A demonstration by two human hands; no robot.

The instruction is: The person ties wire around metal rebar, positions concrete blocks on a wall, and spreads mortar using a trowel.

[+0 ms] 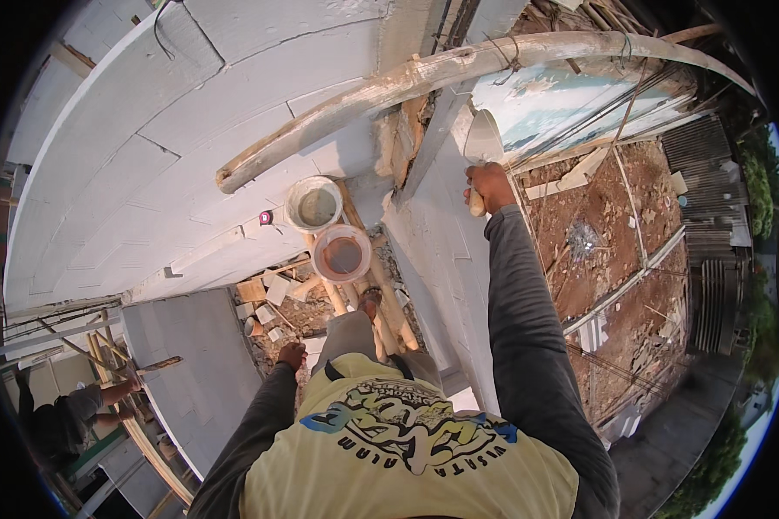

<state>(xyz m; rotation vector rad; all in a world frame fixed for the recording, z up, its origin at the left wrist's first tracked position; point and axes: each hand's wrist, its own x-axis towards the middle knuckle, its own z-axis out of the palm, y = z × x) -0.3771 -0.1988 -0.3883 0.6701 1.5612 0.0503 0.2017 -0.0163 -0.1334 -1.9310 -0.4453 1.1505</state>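
Note:
My right hand (491,188) grips a trowel (483,138) by its pale handle, blade pointing away from me, beside the top of a grey block wall (433,251). Grey smears mark the blade. My left hand (292,355) hangs low near my left thigh, its fingers curled in, with nothing visible in them. Ahead of my legs stand two round buckets: a whitish one (332,185) with grey wet mix inside, and nearer to me a pinkish, translucent one (365,259) with a brownish content. Both rest at the bamboo poles (393,298).
A long bamboo pole (407,82) crosses ahead above the buckets. Block walls (234,104) rise at the left. A pink-and-black tape measure (266,218) is beside the whitish bucket. Rubble (277,290) lies below; bare soil (606,225) spreads far down right. Another person (65,424) works at lower left.

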